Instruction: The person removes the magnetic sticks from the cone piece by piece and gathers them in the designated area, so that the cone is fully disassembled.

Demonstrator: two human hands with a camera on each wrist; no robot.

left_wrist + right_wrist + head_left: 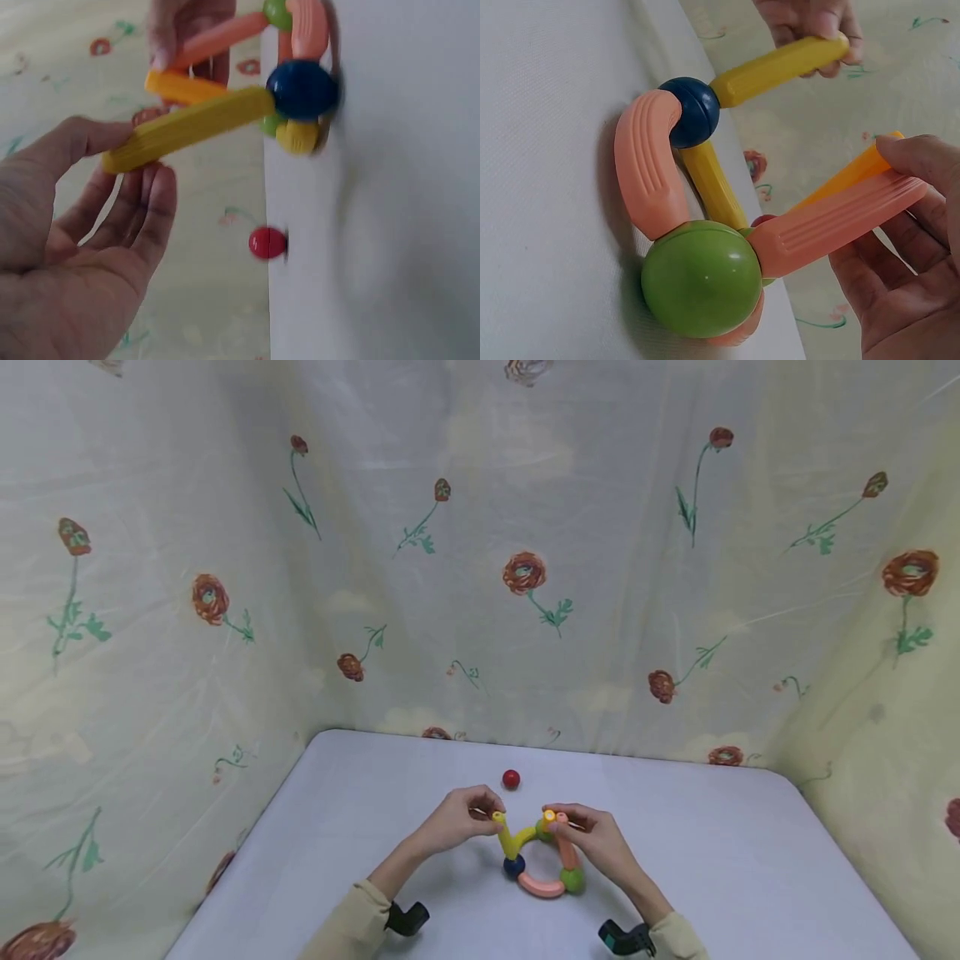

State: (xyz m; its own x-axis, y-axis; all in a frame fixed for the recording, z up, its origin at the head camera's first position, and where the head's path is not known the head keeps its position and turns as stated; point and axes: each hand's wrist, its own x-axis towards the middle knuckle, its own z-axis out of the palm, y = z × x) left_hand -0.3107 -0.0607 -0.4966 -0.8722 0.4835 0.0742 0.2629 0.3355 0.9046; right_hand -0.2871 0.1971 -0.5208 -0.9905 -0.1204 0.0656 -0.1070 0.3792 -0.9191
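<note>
We're sitting at a white table (697, 843) with flowery cloth (615, 527) hanging around it. Our toy ring (542, 887) is lying flat between and below our hands, a red ball (511, 779) sitting just past the left one. The yellow stick (780, 69) is slanting up from the blue ball (302, 90), the pink stick (840, 221) from the near green ball (703, 279). Our left hand (461, 817) is pinching the yellow tip; our right hand (595, 835) is pinching the pink stick's and orange stick's (853, 174) tops together.

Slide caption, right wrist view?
Right hand holds a ribbed pink rod and a straight orange rod; left hand pinches a straight yellow rod touching a navy ball.
</note>
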